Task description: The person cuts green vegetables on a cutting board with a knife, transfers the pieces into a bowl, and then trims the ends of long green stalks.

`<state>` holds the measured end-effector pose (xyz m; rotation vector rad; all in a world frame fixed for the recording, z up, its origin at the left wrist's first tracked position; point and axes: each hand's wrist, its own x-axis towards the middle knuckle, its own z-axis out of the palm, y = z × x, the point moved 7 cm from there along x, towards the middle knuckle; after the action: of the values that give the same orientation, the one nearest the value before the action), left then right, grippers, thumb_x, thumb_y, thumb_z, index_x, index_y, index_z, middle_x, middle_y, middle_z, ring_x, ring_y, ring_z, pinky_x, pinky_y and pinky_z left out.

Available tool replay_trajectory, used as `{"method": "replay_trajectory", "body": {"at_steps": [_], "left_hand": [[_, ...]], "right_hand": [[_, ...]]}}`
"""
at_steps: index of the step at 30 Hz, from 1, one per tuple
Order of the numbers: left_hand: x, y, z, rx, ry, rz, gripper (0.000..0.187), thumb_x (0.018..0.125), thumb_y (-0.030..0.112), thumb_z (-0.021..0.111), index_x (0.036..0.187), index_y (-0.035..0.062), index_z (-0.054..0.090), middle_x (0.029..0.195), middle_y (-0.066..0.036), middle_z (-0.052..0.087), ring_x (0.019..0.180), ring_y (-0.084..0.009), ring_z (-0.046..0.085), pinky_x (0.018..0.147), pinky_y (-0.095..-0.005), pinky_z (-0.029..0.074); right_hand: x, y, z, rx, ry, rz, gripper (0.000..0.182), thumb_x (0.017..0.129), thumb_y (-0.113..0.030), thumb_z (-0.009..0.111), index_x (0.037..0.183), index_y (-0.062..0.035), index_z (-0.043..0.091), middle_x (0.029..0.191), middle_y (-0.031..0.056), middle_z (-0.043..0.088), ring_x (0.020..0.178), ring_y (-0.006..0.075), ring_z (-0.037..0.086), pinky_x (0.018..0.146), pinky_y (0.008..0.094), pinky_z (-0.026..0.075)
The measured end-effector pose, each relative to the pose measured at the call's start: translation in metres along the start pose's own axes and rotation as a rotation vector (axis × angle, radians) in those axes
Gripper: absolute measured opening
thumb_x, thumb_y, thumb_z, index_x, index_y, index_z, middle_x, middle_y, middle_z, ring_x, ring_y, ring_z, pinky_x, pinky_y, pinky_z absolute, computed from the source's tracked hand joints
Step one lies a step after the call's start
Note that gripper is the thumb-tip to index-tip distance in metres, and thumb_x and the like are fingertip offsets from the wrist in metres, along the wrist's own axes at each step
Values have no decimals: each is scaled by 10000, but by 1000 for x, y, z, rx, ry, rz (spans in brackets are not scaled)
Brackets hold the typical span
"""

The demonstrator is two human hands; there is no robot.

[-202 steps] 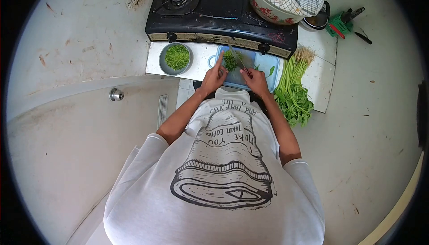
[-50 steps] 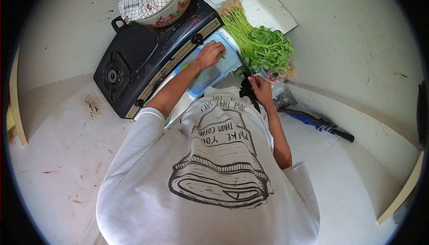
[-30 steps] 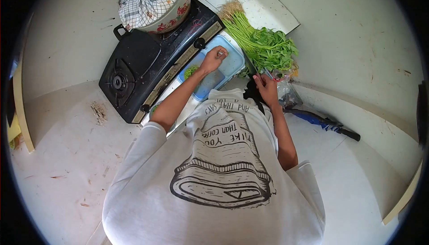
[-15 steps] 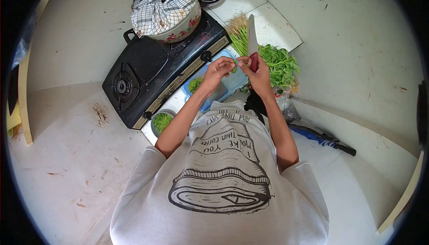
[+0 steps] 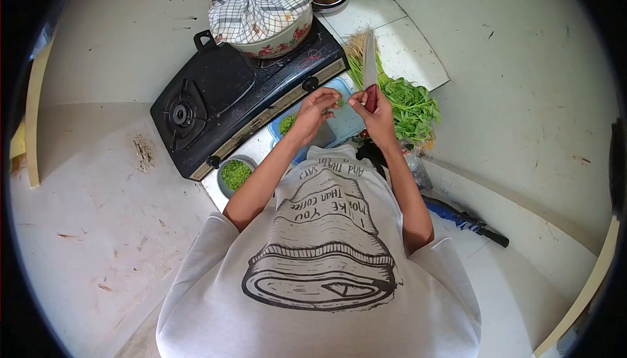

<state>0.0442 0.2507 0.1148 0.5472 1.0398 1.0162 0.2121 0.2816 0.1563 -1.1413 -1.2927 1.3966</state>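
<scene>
A: Surface, room?
B: You're over a pale floor (image 5: 98,240); black stove (image 5: 248,90) sits on white tiles (image 5: 408,48).
A: Containers?
B: Metal bowl (image 5: 236,174) holds chopped greens; blue board (image 5: 343,123) has a small pile; cloth-covered pot (image 5: 264,5) on the stove.
A: Hands?
B: Your right hand (image 5: 373,111) grips the knife (image 5: 369,64), blade up; left hand (image 5: 319,106) pinches a green bit (image 5: 340,101) above the board.

Stove (image 5: 222,106) left of cutting board (image 5: 346,123); covered pot (image 5: 264,8) on stove; greens (image 5: 405,100) right of board; bowl (image 5: 235,175) before stove.
</scene>
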Motion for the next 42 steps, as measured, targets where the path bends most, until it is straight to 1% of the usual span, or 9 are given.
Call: {"method": "replay_trajectory", "body": {"at_steps": [2, 5, 11, 18, 24, 30, 33, 38, 42], "left_hand": [[0, 2, -7, -81, 69, 21, 117, 1027, 180, 627, 1133, 134, 643, 1092, 38, 674, 994, -80, 578, 844, -261, 420], [0, 9, -12, 60, 97, 61, 126, 1023, 184, 631, 1132, 125, 650, 1118, 27, 695, 1000, -77, 594, 859, -259, 428], [2, -1, 0, 247, -13, 114, 154, 988, 188, 691, 1113, 98, 680, 1068, -3, 739, 953, -71, 626, 816, -271, 446], [-1, -3, 3, 189, 20, 53, 163, 988, 198, 696, 1118, 102, 676, 1057, 11, 733, 963, -67, 623, 833, -264, 441], [3, -6, -1, 208, 8, 36, 135, 987, 188, 694, 1103, 121, 677, 1072, 13, 725, 984, -71, 620, 861, -271, 443], [9, -1, -7, 299, -60, 14, 123, 994, 171, 679, 1101, 110, 681, 1072, 9, 729, 992, -76, 622, 875, -276, 445], [14, -2, -8, 336, -82, 2, 119, 991, 162, 676, 1097, 111, 691, 1067, 10, 735, 990, -80, 627, 869, -277, 449], [30, -1, -6, 349, -13, 24, 126, 972, 162, 690, 1075, 93, 711, 1079, -24, 748, 966, -115, 646, 840, -311, 488], [61, -23, -28, 1101, -119, 420, 196, 879, 89, 703, 1073, 68, 711, 1084, -86, 731, 983, -239, 679, 854, -395, 539]], "right_hand": [[1, 1, 0, -27, -46, 0, 197, 895, -19, 772, 997, 6, 606, 896, 49, 674, 851, 113, 619, 803, 286, 506], [1, -1, 1, -63, -81, 1, 196, 895, -15, 770, 993, 3, 600, 903, 52, 678, 849, 115, 622, 802, 286, 507], [7, 5, 8, -34, -37, -32, 175, 916, -13, 752, 984, -3, 591, 917, 63, 694, 842, 114, 628, 790, 281, 509], [11, 7, 13, 51, -44, 36, 199, 949, -15, 728, 954, -31, 530, 975, 73, 673, 881, 121, 626, 811, 280, 517], [14, 23, 15, 132, -49, 14, 218, 951, -23, 725, 965, -50, 509, 974, 87, 688, 885, 133, 640, 819, 290, 521], [19, 34, 15, 167, -88, 106, 256, 928, 1, 732, 935, -50, 482, 939, 109, 703, 868, 146, 658, 808, 301, 533], [19, 35, 12, 228, -75, 135, 253, 921, -20, 748, 938, -51, 498, 924, 101, 708, 864, 137, 657, 806, 296, 528], [18, 47, -10, 88, 47, 90, 252, 911, -48, 773, 945, -48, 523, 937, 89, 717, 858, 109, 643, 783, 279, 511], [11, 59, -31, 80, 141, 94, 259, 908, -53, 781, 950, -48, 526, 944, 79, 716, 842, 97, 624, 769, 273, 497]]}}
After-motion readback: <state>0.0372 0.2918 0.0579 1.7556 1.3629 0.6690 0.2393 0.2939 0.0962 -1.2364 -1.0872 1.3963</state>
